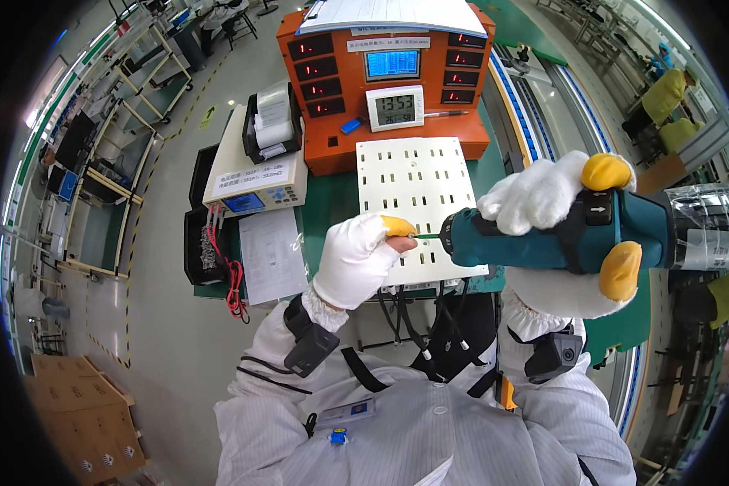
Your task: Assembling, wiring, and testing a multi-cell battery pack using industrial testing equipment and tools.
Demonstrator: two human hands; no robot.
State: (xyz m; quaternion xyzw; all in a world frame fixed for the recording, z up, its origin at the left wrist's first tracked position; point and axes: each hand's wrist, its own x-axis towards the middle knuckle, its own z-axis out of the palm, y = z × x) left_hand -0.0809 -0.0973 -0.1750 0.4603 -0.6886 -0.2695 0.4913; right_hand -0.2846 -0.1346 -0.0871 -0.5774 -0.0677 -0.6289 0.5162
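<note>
My right hand, in a white glove with yellow fingertips, wraps round a teal and black power screwdriver. The tool lies sideways, its chuck toward my left. From the chuck a thin green bit runs to my left hand. That hand, also gloved, is closed in a pinch at the bit's tip, with a bare thumb tip showing; whether a small screw sits there is hidden. Both hands are above a white slotted panel. Black cables with pale ends hang from the panel's near edge.
Behind the panel stands an orange test unit with a screen and a small clock. To its left are a white meter, red leads, a paper sheet and black bins. A conveyor runs along the right.
</note>
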